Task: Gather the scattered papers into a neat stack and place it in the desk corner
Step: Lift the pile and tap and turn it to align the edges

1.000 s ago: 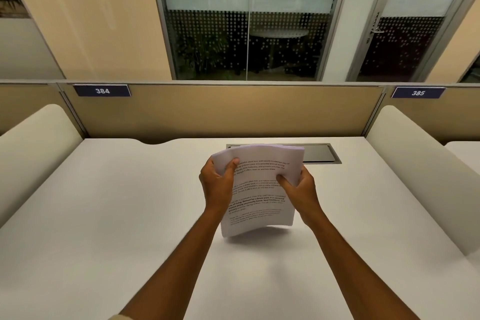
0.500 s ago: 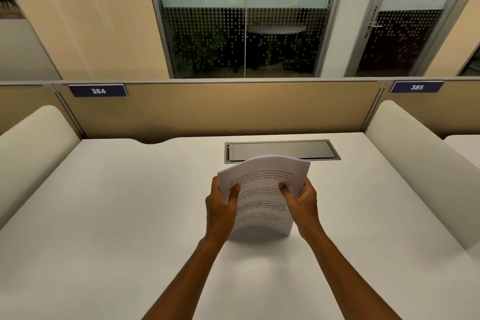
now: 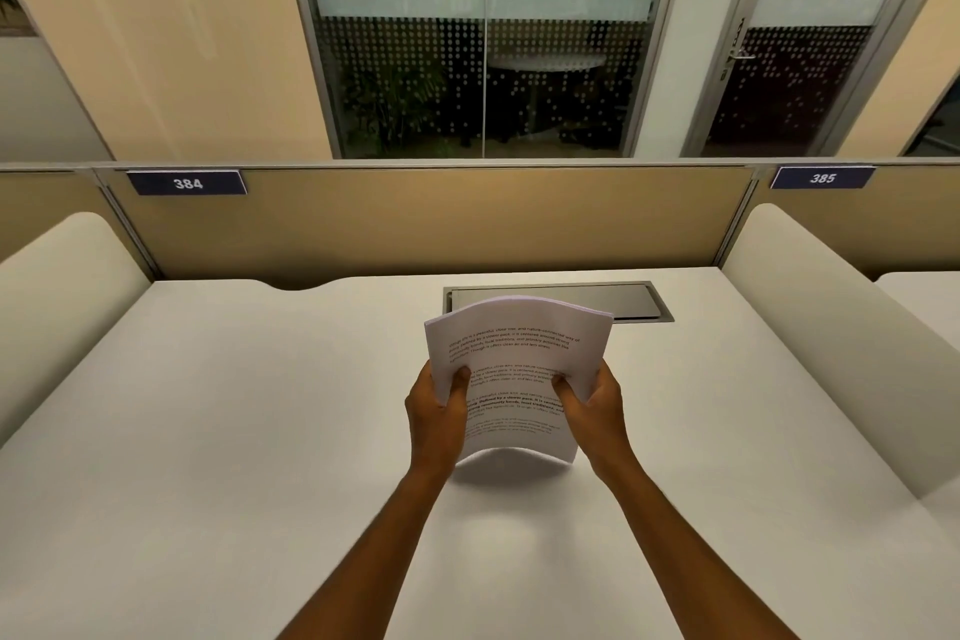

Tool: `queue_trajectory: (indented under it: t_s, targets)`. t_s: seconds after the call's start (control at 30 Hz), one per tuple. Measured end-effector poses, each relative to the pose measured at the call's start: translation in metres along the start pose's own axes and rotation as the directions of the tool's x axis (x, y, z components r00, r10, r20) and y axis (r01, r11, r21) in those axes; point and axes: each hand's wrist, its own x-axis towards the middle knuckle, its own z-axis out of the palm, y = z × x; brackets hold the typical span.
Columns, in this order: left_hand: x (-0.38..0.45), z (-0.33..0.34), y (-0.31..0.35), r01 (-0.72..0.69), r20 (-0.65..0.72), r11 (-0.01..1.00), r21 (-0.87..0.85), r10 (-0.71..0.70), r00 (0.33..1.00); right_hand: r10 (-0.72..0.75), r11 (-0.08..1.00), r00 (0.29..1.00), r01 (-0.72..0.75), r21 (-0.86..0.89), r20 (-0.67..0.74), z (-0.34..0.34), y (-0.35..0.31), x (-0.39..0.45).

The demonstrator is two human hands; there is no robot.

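Observation:
A stack of white printed papers [image 3: 514, 353] stands nearly upright over the middle of the white desk [image 3: 260, 431], its lower edge bowed and close to the desktop. My left hand [image 3: 434, 418] grips the stack's left edge, thumb on the printed face. On the right edge, my right hand [image 3: 595, 405] holds it the same way. The fingers behind the sheets are hidden. No loose sheets show elsewhere on the desk.
A grey cable hatch [image 3: 561, 301] is set into the desk just behind the papers. Rounded cream dividers stand at the left [image 3: 57, 296] and right [image 3: 831, 338]. A tan back panel [image 3: 415, 218] with labels 384 and 385 closes the far edge.
The stack went down from a raised hold to the desktop, and my hands moved with it. It now stands a little straighter, with its bottom edge near the surface.

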Motion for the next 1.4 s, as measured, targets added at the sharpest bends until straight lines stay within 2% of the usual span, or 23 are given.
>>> queue_trajectory:
  t_s: [0.27,0.53,0.7,0.9,0.97,1.07,1.17,1.27,1.33,1.4]
  targets:
    - [-0.015,-0.008,-0.031,0.102,0.067,0.994,0.047,-0.105,0.992,0.067,0.998,0.998,-0.066,0.01,-0.013,0.005,0.023,-0.014]
    - [-0.006,-0.011,-0.027,0.073,0.041,0.997,0.033,-0.075,0.996,0.026,0.999,1.0,-0.026,0.038,-0.001,0.004,0.014,-0.01]
    - [-0.013,-0.014,-0.044,0.135,0.083,0.988,0.074,-0.141,0.986,0.082,0.997,0.996,-0.082,0.007,0.029,0.007,0.031,-0.02]
    - [-0.004,-0.012,-0.038,0.118,0.081,0.988,0.1,-0.126,0.989,0.056,0.998,0.998,-0.056,0.006,0.038,0.006,0.024,-0.012]
    - [0.007,-0.013,-0.028,0.08,0.104,0.99,0.117,-0.093,0.99,0.042,0.999,0.998,-0.043,0.027,0.05,0.003,0.017,-0.006]
    - [0.029,-0.017,-0.006,-0.02,0.219,0.982,0.189,-0.022,0.976,-0.004,0.996,0.999,-0.001,0.091,0.053,-0.009,-0.001,0.005]
    - [0.056,-0.024,0.019,-0.161,0.375,0.943,0.292,0.042,0.926,-0.043,0.97,0.999,0.035,0.242,0.03,-0.027,-0.024,0.021]
    - [0.079,-0.028,0.044,-0.262,0.517,0.895,0.36,0.042,0.855,-0.036,0.932,0.999,0.031,0.36,0.007,-0.049,-0.04,0.038]
    - [0.09,-0.028,0.061,-0.349,0.604,0.842,0.411,0.035,0.796,-0.04,0.938,0.999,0.03,0.346,0.024,-0.063,-0.044,0.046]
    - [0.1,-0.027,0.076,-0.44,0.657,0.759,0.481,0.02,0.754,-0.063,0.969,0.997,0.05,0.243,0.048,-0.076,-0.047,0.051]
